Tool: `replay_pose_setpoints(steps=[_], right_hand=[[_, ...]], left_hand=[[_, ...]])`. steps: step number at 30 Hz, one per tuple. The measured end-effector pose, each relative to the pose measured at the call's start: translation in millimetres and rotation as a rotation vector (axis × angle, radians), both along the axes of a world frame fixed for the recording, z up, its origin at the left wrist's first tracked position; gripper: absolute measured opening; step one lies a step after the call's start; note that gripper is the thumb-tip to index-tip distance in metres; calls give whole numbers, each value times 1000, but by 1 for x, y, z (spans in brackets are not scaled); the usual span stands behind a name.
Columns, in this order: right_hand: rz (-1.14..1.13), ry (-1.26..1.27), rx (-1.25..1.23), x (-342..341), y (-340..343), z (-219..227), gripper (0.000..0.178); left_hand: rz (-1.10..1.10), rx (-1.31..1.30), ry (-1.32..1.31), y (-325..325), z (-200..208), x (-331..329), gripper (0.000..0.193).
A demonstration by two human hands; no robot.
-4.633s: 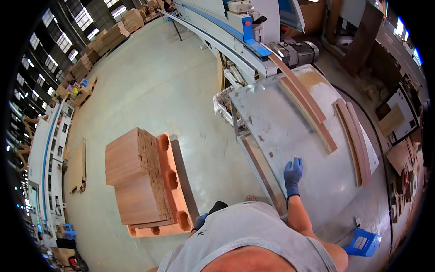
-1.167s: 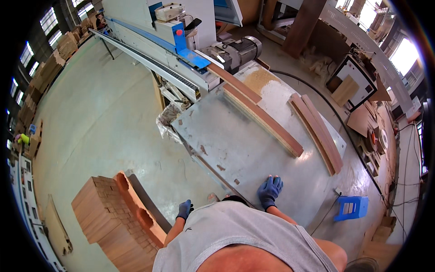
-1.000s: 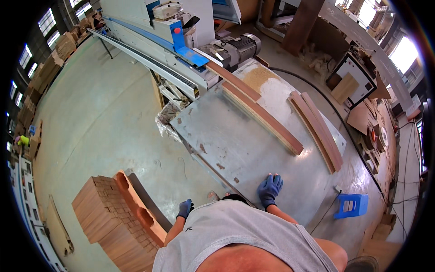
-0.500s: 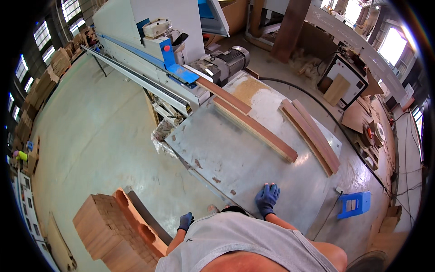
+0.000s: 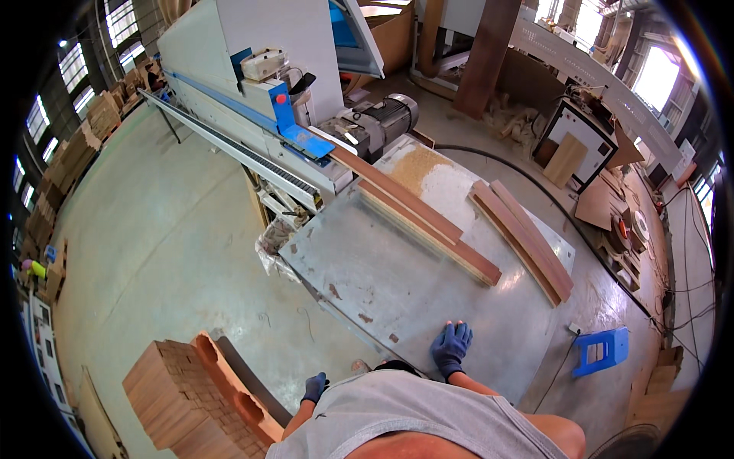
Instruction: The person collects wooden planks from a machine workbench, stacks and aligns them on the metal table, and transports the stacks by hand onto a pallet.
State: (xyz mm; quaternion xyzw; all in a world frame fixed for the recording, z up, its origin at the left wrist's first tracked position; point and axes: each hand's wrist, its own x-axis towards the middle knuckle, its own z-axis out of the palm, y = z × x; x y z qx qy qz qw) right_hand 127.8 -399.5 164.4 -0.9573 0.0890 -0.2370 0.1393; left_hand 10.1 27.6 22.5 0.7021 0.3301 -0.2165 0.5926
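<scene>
resting palm-down on the metal table (image 5: 405,298), gloved right hand (image 5: 451,348) lay flattened, fingers slightly apart. left hand (image 5: 313,388) hung beside the grey shirt (image 5: 413,399); couldn't tell its grip. overlapping brown boards (image 5: 396,193) lay ahead on the table, one reaching a blue bracket (image 5: 307,143).

Right hand (image 5: 451,348) gloved, palm down, unclenched; left hand (image 5: 313,387) gloved, out at left.

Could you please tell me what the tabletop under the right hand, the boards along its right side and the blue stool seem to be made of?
Tabletop: probably sheet metal, smooth and grey, with bright glints.
Boards: wood or laminated panel, judging by smooth reddish-brown faces and paler edges.
Stool: likely moulded plastic, uniformly blue with a cut-out.
</scene>
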Motion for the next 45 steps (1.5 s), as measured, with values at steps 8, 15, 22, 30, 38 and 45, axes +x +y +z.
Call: replay_pose_setpoints(steps=[8, 15, 22, 30, 38, 45], right_hand=[[-4, -10, -5, 1, 0, 1, 33], [1, 1, -3, -3, 1, 0, 34], [16, -25, -57, -2, -1, -1, 35], [8, -5, -60, 4, 0, 8, 35], [5, 16, -16, 3, 2, 17, 34], [-6, 73, 38, 0, 0, 9, 39]], left_hand=[[-57, 43, -22, -1, 1, 3, 45], [-158, 103, -109, 1, -3, -4, 45], [-172, 118, -73, 2, -9, 0, 43], [-135, 104, -42, 3, -12, 1, 40], [-260, 196, -144, 3, -15, 4, 40], [-180, 160, -171, 2, -12, 10, 42]])
